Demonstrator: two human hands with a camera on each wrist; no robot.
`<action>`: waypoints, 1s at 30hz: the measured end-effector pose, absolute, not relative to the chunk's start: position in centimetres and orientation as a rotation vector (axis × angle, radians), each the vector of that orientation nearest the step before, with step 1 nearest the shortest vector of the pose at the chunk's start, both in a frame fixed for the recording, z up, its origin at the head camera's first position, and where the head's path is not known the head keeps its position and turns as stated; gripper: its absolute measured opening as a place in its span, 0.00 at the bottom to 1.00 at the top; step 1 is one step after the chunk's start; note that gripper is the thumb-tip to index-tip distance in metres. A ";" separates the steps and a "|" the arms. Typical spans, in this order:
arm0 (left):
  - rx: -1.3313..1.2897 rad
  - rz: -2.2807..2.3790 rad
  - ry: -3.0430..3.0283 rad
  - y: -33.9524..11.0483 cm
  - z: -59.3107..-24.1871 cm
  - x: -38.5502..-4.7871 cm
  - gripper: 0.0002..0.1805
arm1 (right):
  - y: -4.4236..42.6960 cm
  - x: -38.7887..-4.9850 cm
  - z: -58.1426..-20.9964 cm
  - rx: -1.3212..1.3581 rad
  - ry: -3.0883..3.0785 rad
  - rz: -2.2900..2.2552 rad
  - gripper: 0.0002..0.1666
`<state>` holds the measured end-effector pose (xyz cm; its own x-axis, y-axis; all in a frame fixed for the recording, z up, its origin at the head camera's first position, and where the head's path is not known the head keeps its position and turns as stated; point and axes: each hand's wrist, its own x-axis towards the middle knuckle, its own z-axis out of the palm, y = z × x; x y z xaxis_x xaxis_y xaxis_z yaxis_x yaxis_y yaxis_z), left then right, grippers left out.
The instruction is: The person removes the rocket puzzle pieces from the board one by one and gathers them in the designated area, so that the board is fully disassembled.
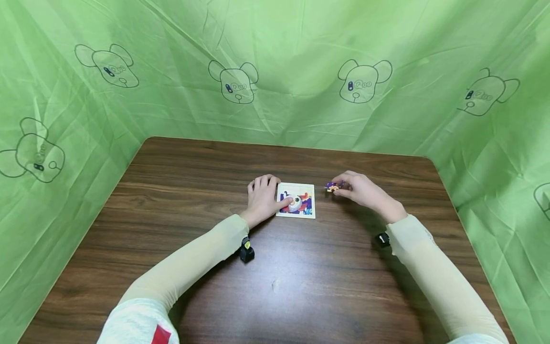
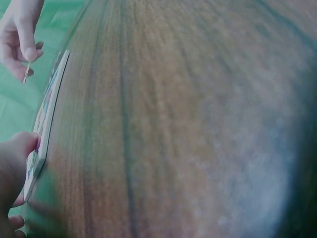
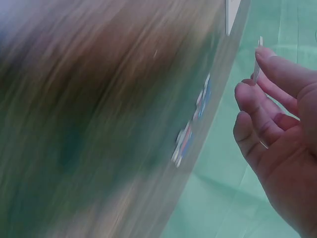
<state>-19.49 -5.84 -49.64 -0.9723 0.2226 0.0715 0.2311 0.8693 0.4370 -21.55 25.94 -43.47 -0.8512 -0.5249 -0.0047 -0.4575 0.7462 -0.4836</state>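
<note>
You appear to be placing puzzle pieces: your right hand [image 1: 363, 191] pinches a thin piece [image 3: 257, 65] between thumb and fingers, between two and three o'clock of the puzzle board [image 1: 305, 217]. Your left hand [image 1: 262, 200], at nine o'clock of it, lies with fingers released, thumb resting on its picture. The next move likely calls for matching the piece to a gap while you steady the board. That board lies flat on the worktop [image 1: 206, 167], square and pale-rimmed, its picture purple, red and white, its top strip pale. Loose pieces [image 3: 182, 144] lie near your right hand.
</note>
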 end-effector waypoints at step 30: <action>-0.365 -0.691 -3.023 -5.9 -49.4 -19.4 0.39 | 36.8 -21.8 -45.7 -0.485 2.863 -0.711 0.20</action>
<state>-19.38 -5.91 -49.39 -0.9724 0.2224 0.0705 0.2309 0.8745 0.4265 -21.84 36.80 -45.68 -0.9363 -0.3446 -0.0683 -0.2726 0.8353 -0.4775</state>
